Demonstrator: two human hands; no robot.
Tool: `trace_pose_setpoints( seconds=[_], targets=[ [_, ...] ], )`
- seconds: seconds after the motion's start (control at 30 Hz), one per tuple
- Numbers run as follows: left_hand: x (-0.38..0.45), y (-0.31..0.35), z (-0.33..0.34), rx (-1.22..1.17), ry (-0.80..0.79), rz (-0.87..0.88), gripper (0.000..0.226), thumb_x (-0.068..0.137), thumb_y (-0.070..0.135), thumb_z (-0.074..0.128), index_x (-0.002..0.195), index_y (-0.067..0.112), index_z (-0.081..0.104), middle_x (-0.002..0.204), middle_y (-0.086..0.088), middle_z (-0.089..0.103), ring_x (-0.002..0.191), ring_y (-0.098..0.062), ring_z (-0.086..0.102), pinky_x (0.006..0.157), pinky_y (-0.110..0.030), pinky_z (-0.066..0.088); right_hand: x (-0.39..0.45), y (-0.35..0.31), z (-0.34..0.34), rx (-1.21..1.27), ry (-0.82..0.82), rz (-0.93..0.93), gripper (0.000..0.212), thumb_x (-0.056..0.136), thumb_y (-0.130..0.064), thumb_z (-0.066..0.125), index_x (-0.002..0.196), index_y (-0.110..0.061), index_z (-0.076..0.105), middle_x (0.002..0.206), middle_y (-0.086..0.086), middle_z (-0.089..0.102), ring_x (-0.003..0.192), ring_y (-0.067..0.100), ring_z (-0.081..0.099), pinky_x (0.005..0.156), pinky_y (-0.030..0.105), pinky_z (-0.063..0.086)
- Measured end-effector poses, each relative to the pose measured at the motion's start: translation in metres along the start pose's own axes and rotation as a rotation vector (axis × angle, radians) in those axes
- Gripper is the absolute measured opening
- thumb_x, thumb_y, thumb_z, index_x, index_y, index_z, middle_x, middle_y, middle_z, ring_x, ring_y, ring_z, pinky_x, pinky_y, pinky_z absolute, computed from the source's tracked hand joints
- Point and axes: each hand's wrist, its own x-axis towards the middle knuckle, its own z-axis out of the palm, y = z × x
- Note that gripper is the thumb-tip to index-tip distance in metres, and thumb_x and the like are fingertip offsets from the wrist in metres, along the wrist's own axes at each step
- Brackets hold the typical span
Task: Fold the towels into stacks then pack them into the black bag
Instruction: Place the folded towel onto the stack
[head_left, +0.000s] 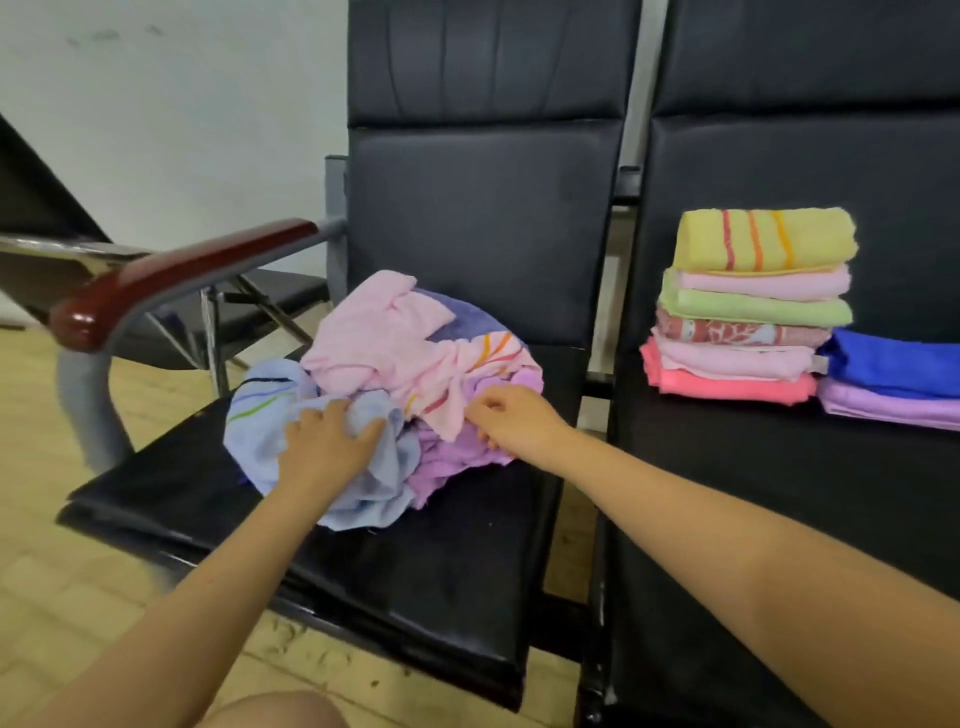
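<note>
Reaching in from the lower edge with both bare forearms, over a knee (270, 712) at the bottom. Gripping the blue towel (270, 431) with the left hand (324, 441), fingers curled into its bunched cloth. Pinching at the pile with the right hand (511, 418), fingers bent where the striped pink towel (457, 374) meets the purple towel (447, 457); which of the two, cannot tell. Lying crumpled together on the near black seat (415, 571), these towels, with a plain pink towel (374, 332) on top and a darker one (467, 317) showing behind. Sitting folded on the next seat (779, 519) to the right, a stack (748, 322) with a yellow towel (763, 239) on top. Lying just beside it, a royal-blue towel (898, 364) over a lilac one (893, 405). Curving at left, a red-brown armrest (171, 270).
</note>
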Motion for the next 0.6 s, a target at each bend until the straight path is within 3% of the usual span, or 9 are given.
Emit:
trace_pose_setpoints(
  seconds=[0.1, 0.2, 0.27, 0.33, 0.37, 0.43, 0.53, 0.6],
  targets=[
    [-0.005, -0.015, 0.014, -0.035, -0.038, 0.029, 0.062, 0.092, 0.057, 0.041, 0.129, 0.008, 0.052, 0.112, -0.018, 0.064, 0.102, -0.036, 0.058, 0.086, -0.041, 0.043, 0.005, -0.007, 0.017, -0.016, 0.040, -0.013, 0.042, 0.090, -0.043, 0.058, 0.119, -0.012, 0.055, 0.099, -0.005, 0.055, 0.090, 0.015, 0.052, 0.072, 0.026, 0.041],
    [-0.003, -0.018, 0.015, -0.147, -0.024, -0.015, 0.060, 0.092, 0.058, 0.039, 0.121, 0.009, 0.058, 0.103, -0.015, 0.067, 0.094, -0.032, 0.061, 0.080, -0.035, 0.043, 0.013, -0.006, 0.024, 0.158, 0.095, 0.119, 0.055, 0.086, -0.055, 0.059, 0.127, -0.019, 0.051, 0.101, -0.006, 0.050, 0.088, 0.015, 0.053, 0.077, 0.027, 0.042],
    [0.000, -0.015, 0.014, -0.167, -0.047, -0.042, 0.058, 0.093, 0.058, 0.038, 0.122, 0.011, 0.058, 0.109, -0.016, 0.065, 0.100, -0.033, 0.059, 0.083, -0.035, 0.041, 0.021, -0.004, 0.025, 0.074, 0.134, 0.125, 0.039, 0.086, -0.057, 0.057, 0.100, -0.021, 0.059, 0.086, -0.006, 0.054, 0.081, 0.017, 0.054, 0.074, 0.030, 0.042],
    [0.001, -0.014, 0.016, -0.190, -0.081, -0.062, 0.059, 0.094, 0.058, 0.036, 0.126, 0.012, 0.055, 0.118, -0.018, 0.062, 0.108, -0.035, 0.056, 0.087, -0.036, 0.038, 0.028, -0.003, 0.025, -0.050, 0.162, 0.096, 0.039, 0.091, -0.049, 0.054, 0.066, -0.020, 0.047, 0.065, -0.005, 0.048, 0.071, 0.019, 0.051, 0.065, 0.031, 0.040],
    [0.004, -0.015, 0.017, -0.237, -0.107, -0.083, 0.058, 0.096, 0.056, 0.037, 0.128, 0.011, 0.054, 0.121, -0.018, 0.060, 0.111, -0.035, 0.055, 0.088, -0.035, 0.037, 0.032, -0.006, 0.025, -0.068, 0.159, 0.083, 0.041, 0.093, -0.042, 0.052, 0.059, -0.021, 0.041, 0.061, -0.005, 0.044, 0.071, 0.020, 0.048, 0.061, 0.030, 0.037],
    [0.010, -0.019, 0.016, -0.389, -0.163, -0.130, 0.052, 0.099, 0.048, 0.039, 0.130, 0.008, 0.052, 0.126, -0.018, 0.057, 0.113, -0.033, 0.053, 0.088, -0.032, 0.036, 0.041, -0.014, 0.025, -0.032, 0.212, 0.038, 0.042, 0.093, -0.031, 0.050, 0.055, -0.023, 0.035, 0.063, -0.004, 0.040, 0.075, 0.021, 0.044, 0.056, 0.029, 0.029],
    [0.026, -0.030, 0.009, -0.645, -0.146, -0.203, 0.041, 0.103, 0.032, 0.038, 0.129, 0.003, 0.051, 0.123, -0.023, 0.057, 0.106, -0.032, 0.054, 0.084, -0.035, 0.041, 0.060, -0.036, 0.014, -0.016, 0.528, -0.128, 0.038, 0.085, -0.029, 0.039, 0.049, -0.021, 0.028, 0.066, 0.002, 0.039, 0.074, 0.023, 0.037, 0.068, 0.030, 0.028],
    [0.033, -0.039, 0.009, -0.817, -0.084, -0.260, 0.036, 0.103, 0.032, 0.040, 0.124, 0.007, 0.054, 0.113, -0.020, 0.060, 0.095, -0.029, 0.059, 0.083, -0.034, 0.048, 0.074, -0.053, 0.002, 0.137, 0.566, -0.165, 0.033, 0.087, -0.026, 0.037, 0.054, -0.017, 0.039, 0.063, 0.000, 0.041, 0.065, 0.020, 0.038, 0.068, 0.030, 0.032]
  ],
)
